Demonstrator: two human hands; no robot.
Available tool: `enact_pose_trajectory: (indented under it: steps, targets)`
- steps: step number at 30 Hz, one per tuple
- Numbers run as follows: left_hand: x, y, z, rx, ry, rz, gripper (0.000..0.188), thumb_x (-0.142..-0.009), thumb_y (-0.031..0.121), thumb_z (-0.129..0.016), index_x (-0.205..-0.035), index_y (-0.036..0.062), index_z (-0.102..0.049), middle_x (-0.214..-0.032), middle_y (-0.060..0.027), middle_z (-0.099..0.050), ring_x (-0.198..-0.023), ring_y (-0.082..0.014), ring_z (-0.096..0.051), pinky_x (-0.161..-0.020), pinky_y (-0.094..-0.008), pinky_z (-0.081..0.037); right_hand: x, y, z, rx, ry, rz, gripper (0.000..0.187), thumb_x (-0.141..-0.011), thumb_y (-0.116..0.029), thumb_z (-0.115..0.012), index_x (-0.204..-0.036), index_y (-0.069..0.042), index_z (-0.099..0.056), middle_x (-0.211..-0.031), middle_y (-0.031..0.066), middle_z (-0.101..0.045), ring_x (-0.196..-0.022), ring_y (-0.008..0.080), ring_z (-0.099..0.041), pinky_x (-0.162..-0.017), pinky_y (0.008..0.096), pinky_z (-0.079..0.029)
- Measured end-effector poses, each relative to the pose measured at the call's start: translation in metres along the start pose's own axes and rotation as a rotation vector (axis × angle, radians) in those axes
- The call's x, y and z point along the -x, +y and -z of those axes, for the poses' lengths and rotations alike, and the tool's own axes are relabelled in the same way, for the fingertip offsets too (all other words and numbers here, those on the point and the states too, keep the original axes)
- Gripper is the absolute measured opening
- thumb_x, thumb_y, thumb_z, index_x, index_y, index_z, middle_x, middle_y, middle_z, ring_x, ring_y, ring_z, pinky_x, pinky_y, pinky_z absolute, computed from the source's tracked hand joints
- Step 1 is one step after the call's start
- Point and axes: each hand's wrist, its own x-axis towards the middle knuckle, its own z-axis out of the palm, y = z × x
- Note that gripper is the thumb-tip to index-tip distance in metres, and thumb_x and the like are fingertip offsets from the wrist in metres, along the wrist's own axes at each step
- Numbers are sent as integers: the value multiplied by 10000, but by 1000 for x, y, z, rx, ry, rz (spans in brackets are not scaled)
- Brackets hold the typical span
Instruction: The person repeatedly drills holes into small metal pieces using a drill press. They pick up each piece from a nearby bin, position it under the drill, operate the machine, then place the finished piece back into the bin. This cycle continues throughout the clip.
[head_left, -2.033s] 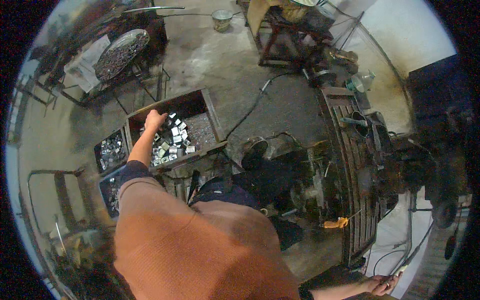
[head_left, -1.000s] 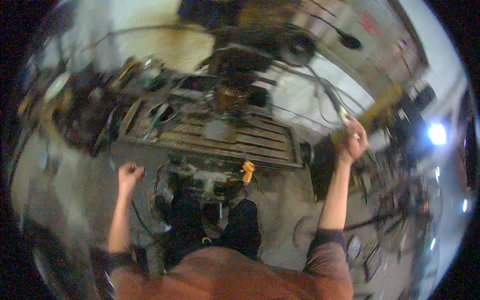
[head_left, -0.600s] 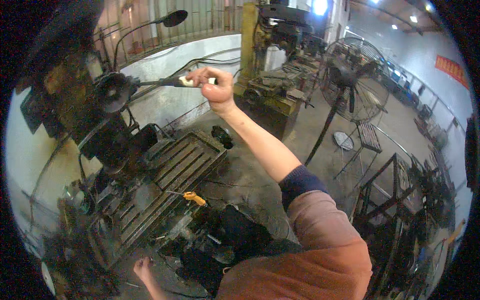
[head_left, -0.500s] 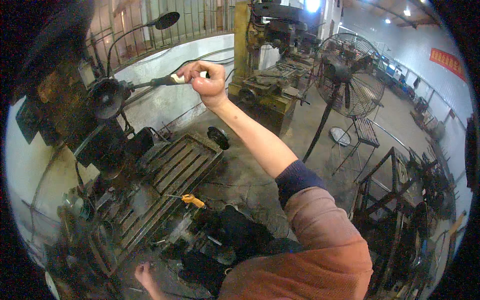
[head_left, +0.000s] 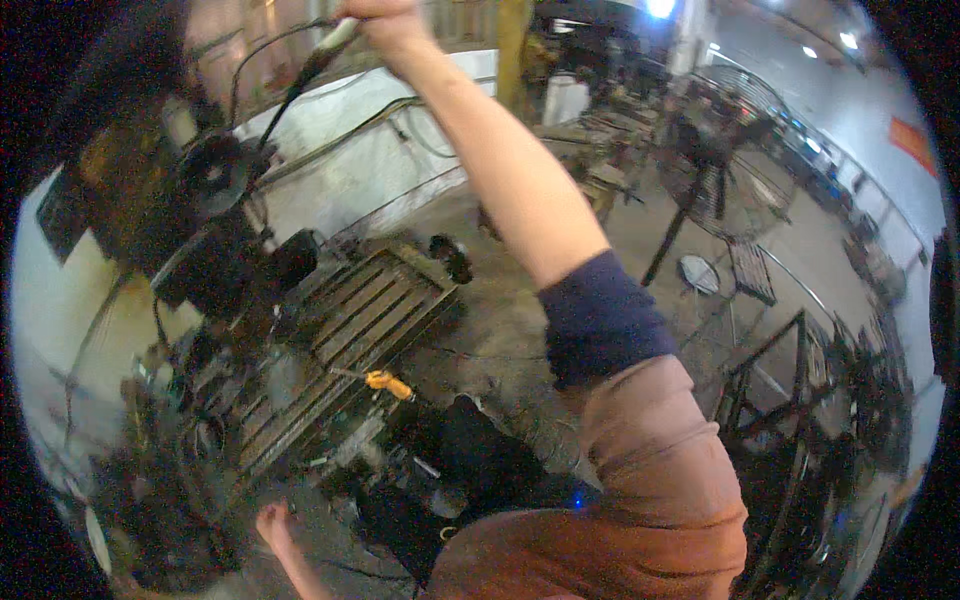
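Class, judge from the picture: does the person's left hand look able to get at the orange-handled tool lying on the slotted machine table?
Probably yes: the left hand hangs low beside the slotted machine table, holding nothing visible, and the orange-handled tool lies uncovered near the table's closer edge.

Compared with half a second earlier, the right hand (head_left: 385,20) has risen to the top edge of the view, its grip closed on the machine's long lever (head_left: 300,75), whose pale end now points up and right. The left hand (head_left: 272,525), low beside the slotted machine table (head_left: 340,345), has moved rightward and shows more clearly.
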Motion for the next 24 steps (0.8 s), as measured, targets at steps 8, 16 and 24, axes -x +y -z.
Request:
enact_pose_trajectory:
  steps: [8,16,24]
  targets:
    - [19,10,-7,-24,5,97,92,-700,35,-580,-671,-15,-509,-617,-69,-533,-504,-153,-518,-461,-304,-445,343,40,41,486,-440,-567,297,-792,-281,-467,-668,-51,-609,-703,83,-596,-678,172,-560,-618,303,-425]
    - [48,52,-13,-87,62,76,133,-674,53,-640,-624,-1,-528,-581,-59,-544,-489,-138,-549,-435,-260,-437,555,58,-44,-239,-454,-1435,341,-682,-56,-517,-1011,37,-530,-902,51,-565,-811,153,-527,-712,283,-407]
    - [52,29,-20,23,-1,80,133,-680,22,-628,-622,-10,-514,-586,-65,-546,-465,-142,-532,-420,-259,-433,520,48,-39,1,-300,-1068,293,-624,-105,-556,-900,-15,-518,-660,-17,-445,-565,90,-419,-499,241,-357]
